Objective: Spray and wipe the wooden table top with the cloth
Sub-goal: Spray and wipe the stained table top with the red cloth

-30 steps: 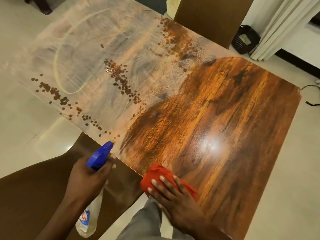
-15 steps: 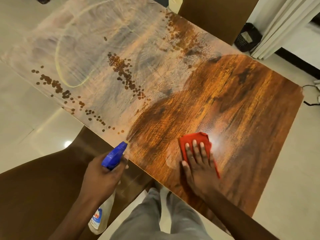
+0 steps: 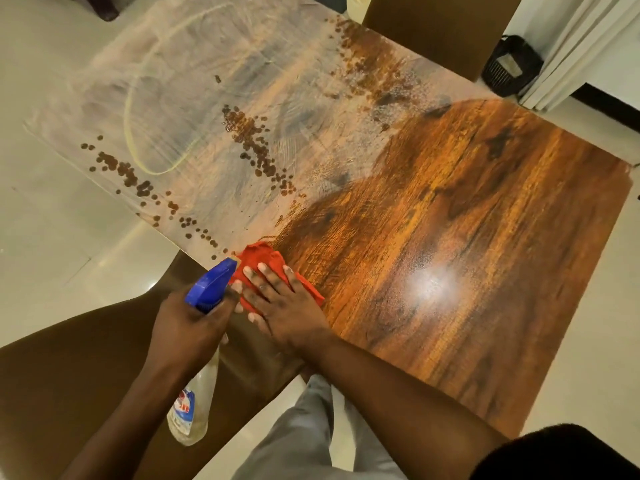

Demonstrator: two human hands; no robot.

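Observation:
The wooden table top fills the middle of the view; its right half shines dark orange-brown, its left half is pale and dusty with trails of dark droplets. My right hand presses flat on a red cloth at the near edge, where the shiny and dusty areas meet. My left hand grips a spray bottle with a blue trigger head, held just left of the cloth, off the table edge, nozzle toward the table.
A brown chair stands at the near left under my left arm. Another brown chair back is at the far side. A black basket and white curtains sit at the far right on the tiled floor.
My right hand slid the red cloth left along the near edge, from the shiny middle area to the border of the dusty part. The spray bottle stayed in my left hand.

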